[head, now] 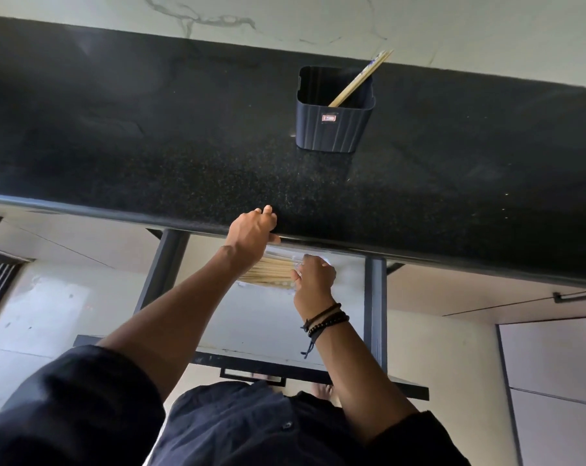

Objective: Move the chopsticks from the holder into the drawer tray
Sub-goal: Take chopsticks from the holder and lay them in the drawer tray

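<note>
At the bottom of the frame a dark shirt and two bare forearms are seen reaching up into the open drawer [374,297] at centre. The right hand [313,275], with dark bracelets [325,319] at its wrist, is laid on a bundle of chopsticks [268,269] lying in the pale drawer tray [278,255]; whether its fingers are gripping them cannot be told. The left hand [253,228] is rested on the black countertop [150,146] edge, fingers curled loosely, nothing held. Further up, right of centre, a dark holder [333,129] is stood on the counter, with remaining chopsticks [360,79] leaned against its far right corner
</note>
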